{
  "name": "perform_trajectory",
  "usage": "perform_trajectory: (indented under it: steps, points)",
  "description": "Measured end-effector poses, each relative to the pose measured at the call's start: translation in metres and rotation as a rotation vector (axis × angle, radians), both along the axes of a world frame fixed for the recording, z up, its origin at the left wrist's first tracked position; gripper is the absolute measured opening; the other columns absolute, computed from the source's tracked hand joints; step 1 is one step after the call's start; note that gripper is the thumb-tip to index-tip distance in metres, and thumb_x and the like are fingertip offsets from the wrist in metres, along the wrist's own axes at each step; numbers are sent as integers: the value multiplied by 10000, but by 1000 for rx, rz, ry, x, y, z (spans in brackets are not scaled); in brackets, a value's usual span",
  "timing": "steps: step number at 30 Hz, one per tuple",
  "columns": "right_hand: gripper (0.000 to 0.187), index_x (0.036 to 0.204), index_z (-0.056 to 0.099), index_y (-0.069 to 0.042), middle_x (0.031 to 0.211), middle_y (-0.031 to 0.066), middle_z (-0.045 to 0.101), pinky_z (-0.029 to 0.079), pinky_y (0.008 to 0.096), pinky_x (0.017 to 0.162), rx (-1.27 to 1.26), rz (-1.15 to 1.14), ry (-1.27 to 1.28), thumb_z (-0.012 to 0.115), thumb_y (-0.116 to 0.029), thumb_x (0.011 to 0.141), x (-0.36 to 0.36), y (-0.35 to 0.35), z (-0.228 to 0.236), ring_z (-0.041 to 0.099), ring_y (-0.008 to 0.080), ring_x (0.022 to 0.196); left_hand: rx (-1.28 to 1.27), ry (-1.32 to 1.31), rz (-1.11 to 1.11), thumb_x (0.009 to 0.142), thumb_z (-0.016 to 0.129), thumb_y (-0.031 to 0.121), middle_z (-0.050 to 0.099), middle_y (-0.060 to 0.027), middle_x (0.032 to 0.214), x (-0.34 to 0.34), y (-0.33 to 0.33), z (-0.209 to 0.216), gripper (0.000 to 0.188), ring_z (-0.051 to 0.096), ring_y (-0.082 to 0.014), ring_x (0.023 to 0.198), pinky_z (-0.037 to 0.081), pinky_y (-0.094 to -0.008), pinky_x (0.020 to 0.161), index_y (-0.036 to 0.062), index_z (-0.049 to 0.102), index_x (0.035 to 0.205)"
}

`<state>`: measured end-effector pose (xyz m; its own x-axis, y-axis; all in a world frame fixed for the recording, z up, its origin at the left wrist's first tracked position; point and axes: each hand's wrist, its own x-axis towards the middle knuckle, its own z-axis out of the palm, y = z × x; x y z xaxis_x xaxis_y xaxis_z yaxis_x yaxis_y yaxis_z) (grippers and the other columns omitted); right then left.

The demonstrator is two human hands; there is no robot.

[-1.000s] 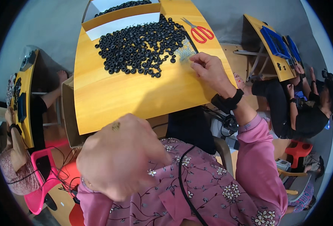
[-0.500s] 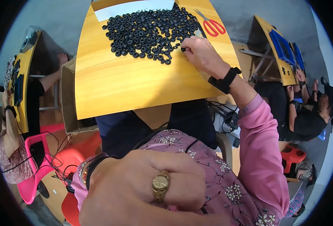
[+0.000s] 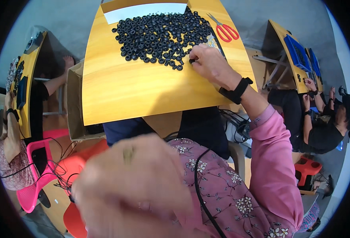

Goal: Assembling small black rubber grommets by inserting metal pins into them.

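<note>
On the yellow table (image 3: 131,95) lies a wide spread of small black rubber rings (image 3: 147,39). At the right edge of that spread my right hand (image 3: 210,63) is closed, its thumb and fingertips pinching one small black ring (image 3: 192,61) at the tabletop. A dark band circles my right wrist. Close to the camera, in front of my lap, my left hand (image 3: 131,182) is raised and smeared by motion, with a gold ring-watch on one finger. Its fingers cannot be made out, nor whether anything is in them.
Red-handled scissors (image 3: 226,32) lie at the table's far right, beside a patch of small pale pieces (image 3: 212,41). A white box (image 3: 147,12) stands along the far edge. An open cardboard carton (image 3: 75,103) is left of the table. Other people work at tables on both sides.
My left hand has shifted left and blurred. My right hand stays at the edge of the rings, still pinching one. The view has moved slightly.
</note>
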<state>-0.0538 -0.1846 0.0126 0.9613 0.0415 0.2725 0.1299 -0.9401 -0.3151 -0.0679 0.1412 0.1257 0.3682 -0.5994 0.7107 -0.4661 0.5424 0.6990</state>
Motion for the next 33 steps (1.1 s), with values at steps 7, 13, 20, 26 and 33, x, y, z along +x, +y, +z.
perform_trajectory:
  steps: [7,13,20,26,33]
  points:
    - [153,938,645,-14,799,49,621,478,264,601,593,-160,-11,713,-26,801,-46,31,21,600,109,681,393,626,222,972,620,131,671,-98,1008,18,-39,-76,309,632,-133,919,537,-280,799,-28,608,1237]
    - [245,1010,617,-23,875,45,598,460,243,615,662,60,-168,685,70,794,-63,54,29,584,101,703,368,885,75,982,640,115,685,-123,1101,24,-69,-104,321,666,-146,1015,579,-289,875,-50,593,1254]
    - [258,1018,610,-45,900,70,580,487,269,654,606,162,-267,676,81,804,-66,66,24,582,143,707,255,880,46,948,668,62,706,-138,1064,19,-83,-117,253,692,-168,901,575,-302,839,-36,628,1177]
    - [292,1077,599,-44,922,92,625,520,291,675,706,183,-260,661,87,824,-71,73,17,638,180,753,249,906,55,942,670,45,707,-111,1013,22,-86,-128,148,679,-152,844,568,-294,810,-16,644,1074]
    - [237,1072,604,-26,969,143,669,535,323,696,777,51,-197,636,63,855,-82,69,6,688,250,832,225,1165,-53,971,627,44,699,-82,982,20,-86,-128,131,677,-134,786,572,-270,748,-14,652,1086]
